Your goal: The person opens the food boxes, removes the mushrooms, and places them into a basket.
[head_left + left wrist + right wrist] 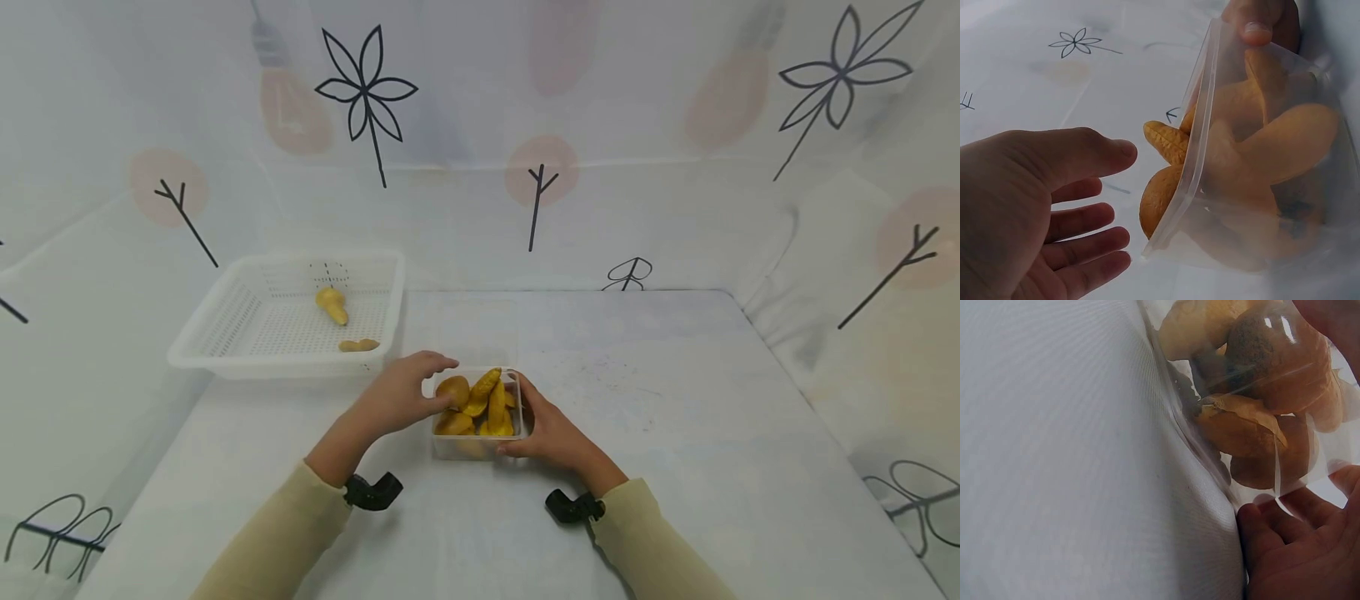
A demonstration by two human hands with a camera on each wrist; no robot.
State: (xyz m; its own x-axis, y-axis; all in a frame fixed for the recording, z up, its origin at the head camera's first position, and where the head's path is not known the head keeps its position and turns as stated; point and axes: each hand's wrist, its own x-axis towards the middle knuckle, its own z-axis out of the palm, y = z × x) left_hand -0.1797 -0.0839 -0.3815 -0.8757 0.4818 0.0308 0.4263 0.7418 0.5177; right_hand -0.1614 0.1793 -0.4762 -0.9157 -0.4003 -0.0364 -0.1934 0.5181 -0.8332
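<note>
A clear plastic container (459,450) stands on the table, filled with several yellow-brown, gourd-like pieces (497,407), some poking above the rim. My right hand (553,435) grips its right side, thumb at the near corner and fingers round the far side. Beside the left rim is my left hand (396,395), thumb and fingers spread with nothing between them. The left wrist view shows a gap between the left hand (1054,200) and the rounded brown piece (1159,197) at the rim. Through the clear wall in the right wrist view, more brown pieces (1279,362) lie piled together.
A white perforated basket (225,333) stands at the back left, holding a yellow knobbed piece (332,305) and a peanut-shaped one (359,345). White cloth printed with leaves and bulbs hangs behind the white table (675,467). Black wrist mounts sit on both sleeves.
</note>
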